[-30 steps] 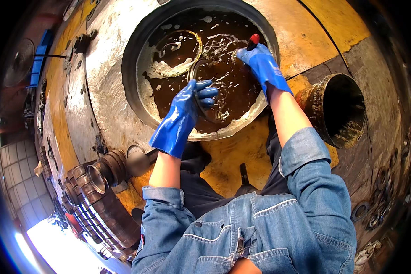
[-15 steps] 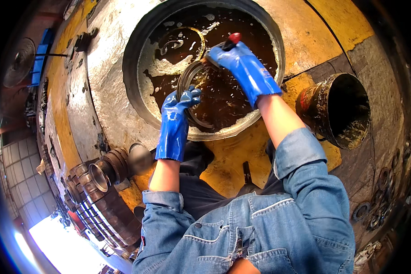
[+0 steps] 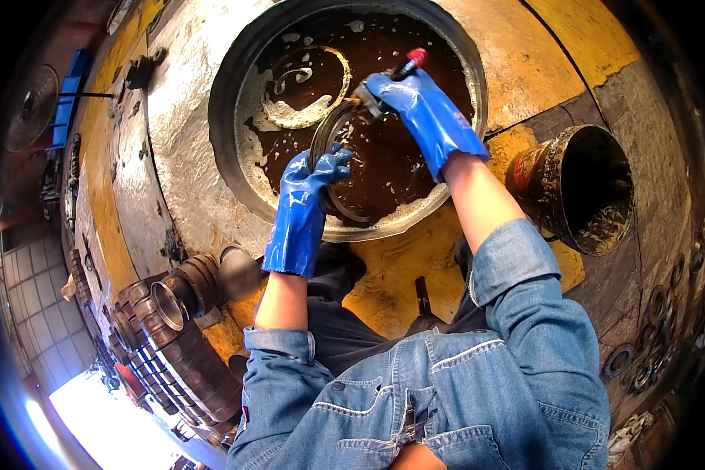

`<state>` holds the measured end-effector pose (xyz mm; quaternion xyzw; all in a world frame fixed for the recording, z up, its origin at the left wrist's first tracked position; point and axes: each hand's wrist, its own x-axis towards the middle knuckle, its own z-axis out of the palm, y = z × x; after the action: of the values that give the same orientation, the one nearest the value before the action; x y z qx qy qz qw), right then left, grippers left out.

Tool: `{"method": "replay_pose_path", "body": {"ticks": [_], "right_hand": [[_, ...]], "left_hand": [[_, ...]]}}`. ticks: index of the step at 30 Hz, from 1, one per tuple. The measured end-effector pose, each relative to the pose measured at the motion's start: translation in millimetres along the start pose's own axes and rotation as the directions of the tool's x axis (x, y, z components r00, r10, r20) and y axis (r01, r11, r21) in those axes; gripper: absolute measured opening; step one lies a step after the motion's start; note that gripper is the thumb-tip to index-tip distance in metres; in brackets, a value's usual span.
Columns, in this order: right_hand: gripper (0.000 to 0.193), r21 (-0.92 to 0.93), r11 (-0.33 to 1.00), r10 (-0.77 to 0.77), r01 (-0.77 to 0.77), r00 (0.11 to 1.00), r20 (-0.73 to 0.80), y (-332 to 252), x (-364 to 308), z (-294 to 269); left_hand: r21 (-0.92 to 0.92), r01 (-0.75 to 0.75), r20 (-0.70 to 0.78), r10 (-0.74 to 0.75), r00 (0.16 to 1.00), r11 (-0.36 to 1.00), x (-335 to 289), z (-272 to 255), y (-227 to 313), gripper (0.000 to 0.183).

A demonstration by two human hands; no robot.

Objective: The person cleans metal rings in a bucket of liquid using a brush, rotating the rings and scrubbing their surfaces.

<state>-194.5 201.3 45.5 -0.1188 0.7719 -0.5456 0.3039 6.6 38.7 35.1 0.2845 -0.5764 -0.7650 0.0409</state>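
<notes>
Both my hands wear blue rubber gloves over a wide round basin (image 3: pixel 225 117) of dark, foamy liquid. My left hand (image 3: pixel 309 176) is closed round the near left side of a dark metal ring (image 3: pixel 327 131), holding it tilted above the liquid. In my right hand (image 3: pixel 415 98) is a brush with a black, red-ended handle (image 3: pixel 416 58). Its head meets the ring's upper edge, partly hidden by the glove. Another, pale ring (image 3: pixel 347 74) shows in the foam at the basin's far left.
To the right of the basin a grimy bucket (image 3: pixel 599 192) lies tipped, its mouth facing me. Stacked metal rings and cylinders (image 3: pixel 188 356) stand at the lower left. Several small rings (image 3: pixel 619 360) lie on the floor at the right.
My right hand and the brush have shifted slightly right along the ring's upper edge. The ring has tilted a little in my left hand.
</notes>
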Motion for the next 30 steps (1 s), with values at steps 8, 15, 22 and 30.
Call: {"method": "replay_pose_path", "body": {"ticks": [8,15,22,30], "right_hand": [[0.041,-0.739,0.649,0.228,-0.180,0.973,-0.037,20.3,18.6,13.3],[0.027,-0.514,0.514,-0.775,0.687,0.629,0.065,-10.2,-10.8,28.3],[0.025,-0.765,0.427,-0.661,0.482,0.744,0.100,6.3,-4.2,54.5],[0.040,-0.221,0.971,-0.005,0.086,0.939,0.343,2.0,-30.7,59.9]], "left_hand": [[-0.162,0.117,0.027,-0.114,0.993,0.980,12.4,11.6,20.1,0.039],[-0.174,-0.068,0.047,0.077,0.996,0.982,-7.0,-0.3,58.8,0.047],[-0.122,-0.096,0.097,0.108,0.989,0.988,-16.0,7.6,66.6,0.046],[-0.087,-0.113,0.081,0.120,0.989,0.990,-22.1,4.8,64.1,0.046]]}}
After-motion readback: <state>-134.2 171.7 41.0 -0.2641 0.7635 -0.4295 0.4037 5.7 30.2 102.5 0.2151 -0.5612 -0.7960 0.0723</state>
